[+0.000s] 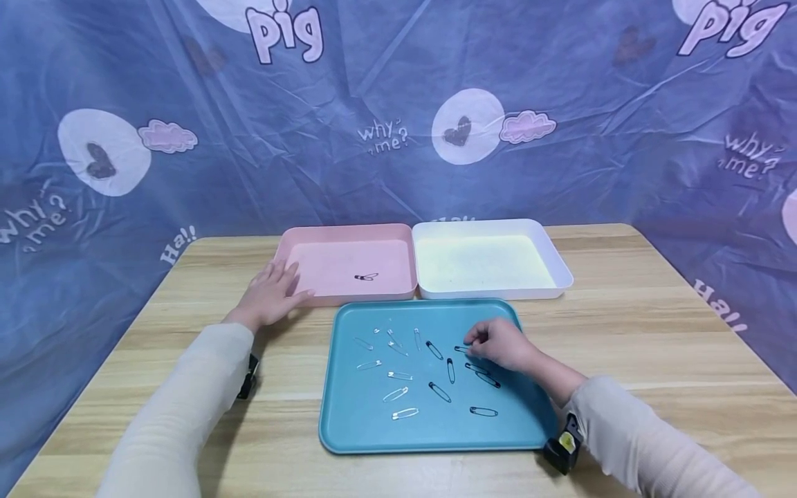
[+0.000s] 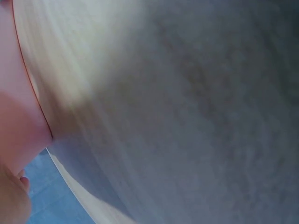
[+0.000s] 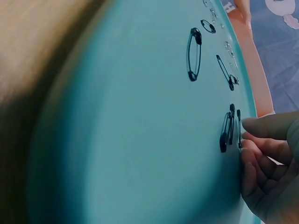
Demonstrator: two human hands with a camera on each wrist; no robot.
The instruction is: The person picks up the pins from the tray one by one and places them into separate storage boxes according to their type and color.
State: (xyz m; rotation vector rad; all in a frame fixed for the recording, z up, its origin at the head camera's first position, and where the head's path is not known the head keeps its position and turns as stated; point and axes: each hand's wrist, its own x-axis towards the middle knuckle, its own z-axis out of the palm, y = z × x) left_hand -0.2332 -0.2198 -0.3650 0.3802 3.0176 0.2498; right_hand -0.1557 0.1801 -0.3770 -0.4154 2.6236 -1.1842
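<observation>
At the left rim of the pink tray (image 1: 349, 235), my left hand (image 1: 269, 290) rests with its fingers spread, holding nothing. My right hand (image 1: 500, 344) is low over the right part of the teal tray (image 1: 373, 443), thumb and fingertips pinching one end of a black safety pin (image 3: 239, 128). Beside it lie two more black safety pins (image 3: 231, 123), close together. Other black safety pins (image 1: 439, 392) are scattered across the teal tray's middle and right. Several silver safety pins (image 1: 400, 376) lie on its left side. A few black pins (image 1: 366, 277) sit in the pink tray.
A white tray (image 1: 563, 280) stands against the pink tray's right side, behind the teal one. All the trays stand on a wooden table (image 1: 660, 360). A blue printed cloth (image 1: 349, 83) hangs behind the table and at its sides.
</observation>
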